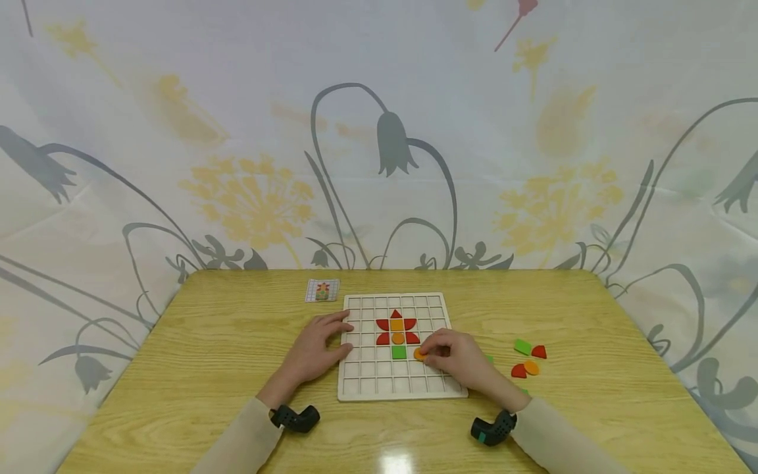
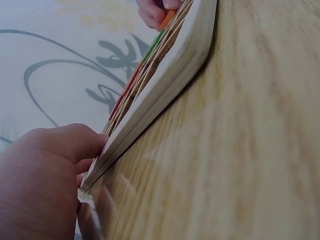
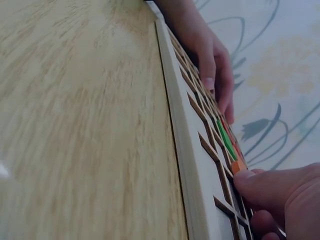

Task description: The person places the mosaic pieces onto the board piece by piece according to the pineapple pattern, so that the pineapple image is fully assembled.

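A white grid board (image 1: 367,388) lies on the table with coloured tiles set in its middle squares. Red petal-like pieces (image 1: 382,338) flank an orange square (image 1: 397,324) and an orange circle (image 1: 398,338), with a red triangle (image 1: 395,314) on top and a green square (image 1: 399,352) below. My right hand (image 1: 458,357) pinches an orange round tile (image 1: 419,354) over the board, right of the green square. My left hand (image 1: 314,349) rests on the board's left edge, fingers extended and fingertips on the frame.
Right of the board lie loose tiles: a green piece (image 1: 523,347), red quarter pieces (image 1: 539,351) and an orange circle (image 1: 531,368). More green shows partly behind the right hand and forearm. A small pattern card (image 1: 322,290) lies beyond the board's left corner, near a patterned backdrop (image 1: 379,197).
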`<state>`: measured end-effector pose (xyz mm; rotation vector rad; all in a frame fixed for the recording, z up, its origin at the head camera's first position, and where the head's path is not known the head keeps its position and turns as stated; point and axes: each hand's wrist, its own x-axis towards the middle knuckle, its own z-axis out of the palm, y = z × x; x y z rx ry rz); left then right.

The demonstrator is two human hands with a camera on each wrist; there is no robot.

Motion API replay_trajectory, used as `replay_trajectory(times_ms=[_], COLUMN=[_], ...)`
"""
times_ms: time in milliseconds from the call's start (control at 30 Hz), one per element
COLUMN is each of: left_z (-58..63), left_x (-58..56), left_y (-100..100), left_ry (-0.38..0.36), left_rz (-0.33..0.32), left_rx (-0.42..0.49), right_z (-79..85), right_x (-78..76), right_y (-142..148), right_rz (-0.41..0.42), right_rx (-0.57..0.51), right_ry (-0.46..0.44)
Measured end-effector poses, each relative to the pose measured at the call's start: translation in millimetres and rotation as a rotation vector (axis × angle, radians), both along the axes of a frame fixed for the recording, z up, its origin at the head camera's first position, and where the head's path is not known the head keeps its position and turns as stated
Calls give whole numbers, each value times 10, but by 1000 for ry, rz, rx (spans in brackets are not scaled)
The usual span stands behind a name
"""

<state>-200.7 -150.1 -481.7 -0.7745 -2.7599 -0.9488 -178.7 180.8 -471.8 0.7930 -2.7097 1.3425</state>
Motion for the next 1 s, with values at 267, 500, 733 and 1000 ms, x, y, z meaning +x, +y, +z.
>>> replay_trajectory(times_ms=[267,500,733,1000], left_z=[0,0,14,2], left_x=[2,-6,-13,-9], left_y=[-19,-21,-20,-4], left_ry=[14,28,18,15], left_rz=[2,-1,-4,3], left_rx=[8,2,-7,-8], right_z=[21,27,35,170], right_x=[-12,14,20,-18], right_y=[-100,-149,-130,167], right_rz=[-13,-79,-71,-57], right_rx=[67,119,81,18], right_ry=[24,-7,50,-1])
